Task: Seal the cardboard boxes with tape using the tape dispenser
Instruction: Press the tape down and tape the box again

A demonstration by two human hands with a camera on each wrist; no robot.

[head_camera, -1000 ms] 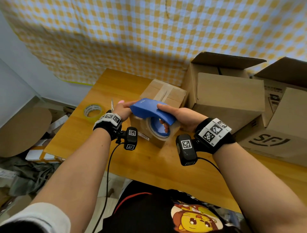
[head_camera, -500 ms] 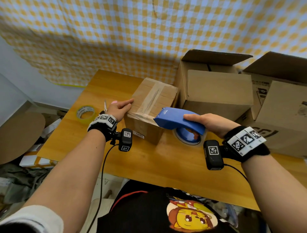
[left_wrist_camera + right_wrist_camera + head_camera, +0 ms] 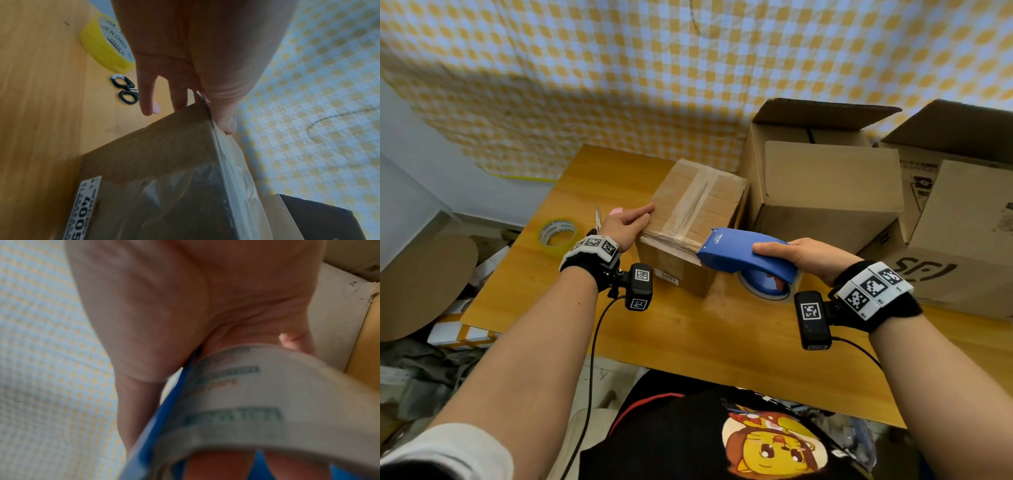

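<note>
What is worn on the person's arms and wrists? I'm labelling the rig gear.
Both forearms are bare. Each wrist has a black band carrying white blocks printed with black square markers, plus a black camera box with a marker and a black cable. A white sleeve shows at the left upper arm.

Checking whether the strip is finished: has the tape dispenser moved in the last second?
Yes. The tape dispenser, gripped by the right hand, has come off the small box toward its right near corner.

Tape dispenser showing blue w/ a whitish roll. Sealed cardboard box looking brown, clear tape shining. Spare tape roll glowing yellow; scissors w/ black handles; table honey wood; backdrop cloth running yellow-white-blue checks.
</note>
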